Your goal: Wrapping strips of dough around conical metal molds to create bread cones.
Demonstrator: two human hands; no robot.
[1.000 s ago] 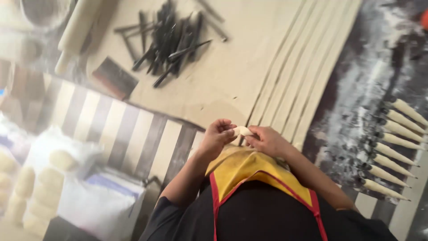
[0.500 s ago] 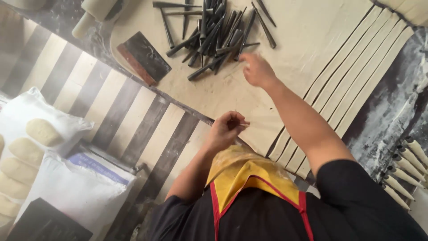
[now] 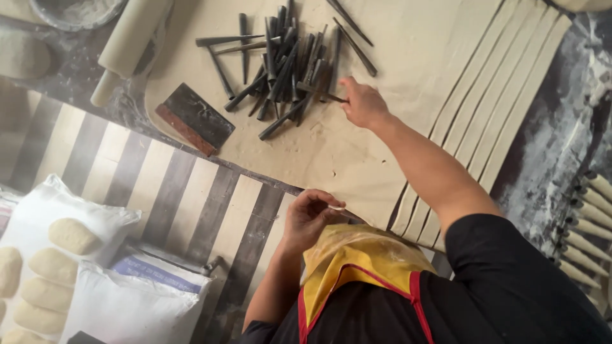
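Observation:
My right hand [image 3: 362,102] is stretched out to a heap of dark metal cone moulds [image 3: 287,57] on the floured dough sheet [image 3: 382,146]. Its fingers pinch the end of one thin mould [image 3: 322,93] at the heap's right edge. My left hand [image 3: 309,215] stays close to my yellow apron, fingers curled around the end of a pale dough strip [image 3: 336,207]. The sheet's right part is cut into long parallel strips [image 3: 491,102].
A dark bench scraper [image 3: 194,118] lies left of the heap and a rolling pin [image 3: 127,44] at the top left, beside a bowl [image 3: 76,9]. Dough-wrapped cones [image 3: 590,223] line the right edge. White sacks [image 3: 89,280] with dough balls [image 3: 73,236] sit at the lower left.
My right hand left my left hand, reached across the sheet and closed on a mould. My left hand stayed near my chest with the dough end.

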